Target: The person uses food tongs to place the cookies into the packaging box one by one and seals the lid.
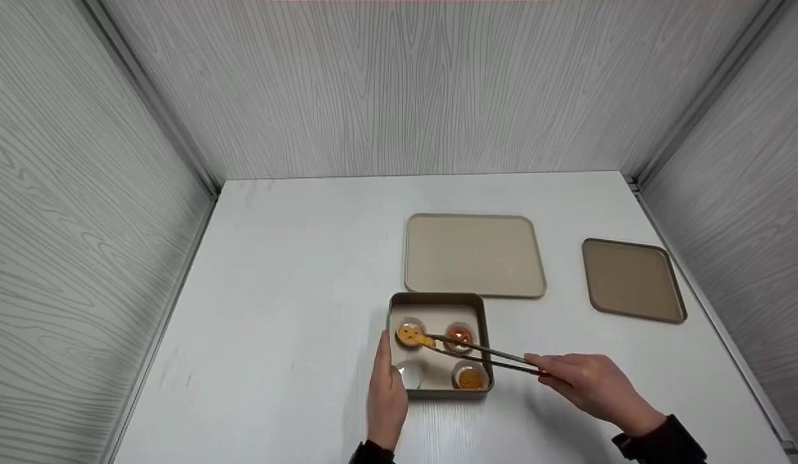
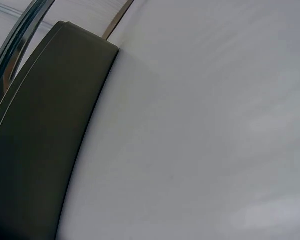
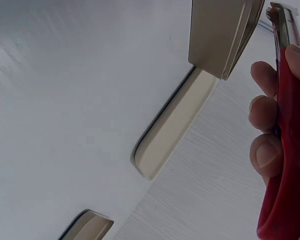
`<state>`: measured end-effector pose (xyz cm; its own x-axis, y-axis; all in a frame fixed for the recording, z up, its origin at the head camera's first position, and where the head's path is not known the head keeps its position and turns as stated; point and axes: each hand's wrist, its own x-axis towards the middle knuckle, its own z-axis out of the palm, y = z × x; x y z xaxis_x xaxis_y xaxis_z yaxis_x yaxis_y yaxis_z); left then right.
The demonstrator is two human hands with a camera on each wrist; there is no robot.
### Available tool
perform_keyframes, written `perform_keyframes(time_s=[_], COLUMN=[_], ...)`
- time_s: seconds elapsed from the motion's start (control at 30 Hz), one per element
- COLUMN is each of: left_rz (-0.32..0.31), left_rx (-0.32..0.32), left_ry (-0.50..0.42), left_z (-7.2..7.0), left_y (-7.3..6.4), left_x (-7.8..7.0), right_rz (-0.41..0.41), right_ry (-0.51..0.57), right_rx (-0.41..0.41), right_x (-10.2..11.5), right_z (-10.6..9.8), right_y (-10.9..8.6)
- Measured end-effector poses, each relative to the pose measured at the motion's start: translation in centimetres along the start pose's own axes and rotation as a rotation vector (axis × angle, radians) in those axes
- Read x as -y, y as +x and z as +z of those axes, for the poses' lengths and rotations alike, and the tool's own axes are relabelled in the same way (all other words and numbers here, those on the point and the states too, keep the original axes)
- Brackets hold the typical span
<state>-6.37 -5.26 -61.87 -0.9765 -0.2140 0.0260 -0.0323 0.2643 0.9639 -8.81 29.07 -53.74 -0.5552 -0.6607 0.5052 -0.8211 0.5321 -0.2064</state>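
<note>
My left hand (image 1: 387,396) rests along the left side of a square brown box (image 1: 437,394), fingers straight against its wall. My right hand (image 1: 592,386) grips a pair of tongs (image 1: 508,356), whose red handle (image 3: 292,115) shows in the right wrist view. The tongs reach over the box from the right, their tips at a small yellow-orange piece (image 1: 427,341). That piece overlaps a round yellow item with dark marks (image 1: 408,333) in the back-left cup. A red-orange item (image 1: 460,335) sits back right, an orange one (image 1: 469,379) front right. Front left stands a pale clear cup (image 1: 409,374).
Behind the box lies a flat beige tray (image 1: 473,254), close to its back edge. A smaller brown tray (image 1: 634,280) lies to the right, near the right wall panel (image 1: 740,161). Everything stands on a white table (image 1: 276,290) with grey wood-grain panels around it.
</note>
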Motion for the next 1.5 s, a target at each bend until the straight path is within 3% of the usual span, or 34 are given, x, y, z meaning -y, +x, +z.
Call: perform_keyframes(time_s=[0.2, 0.5, 0.9, 1.2, 1.5], left_rz=[-0.025, -0.044, -0.038, -0.045, -0.056], left_rx=[0.034, 0.057, 0.058, 0.06, 0.072], left_ry=[-0.075, -0.167, -0.186, -0.177, -0.177], left_z=[-0.3, -0.4, -0.4, -0.4, -0.4], left_y=[-0.1, -0.1, 0.0, 0.0, 0.0], left_x=[0.1, 0.5, 0.5, 0.3, 0.4], right_rz=[-0.004, -0.082, -0.116, -0.105, -0.093], right_ry=[0.002, 0.002, 0.011, -0.067, -0.135], right_rx=[0.085, 0.061, 0.128, 0.186, 0.163], right_x=[0.5, 1.0, 1.8, 1.9, 1.9], right_z=[-0.2, -0.2, -0.2, 0.2, 0.2], right_y=[0.0, 0.2, 1.1, 1.9, 2.1])
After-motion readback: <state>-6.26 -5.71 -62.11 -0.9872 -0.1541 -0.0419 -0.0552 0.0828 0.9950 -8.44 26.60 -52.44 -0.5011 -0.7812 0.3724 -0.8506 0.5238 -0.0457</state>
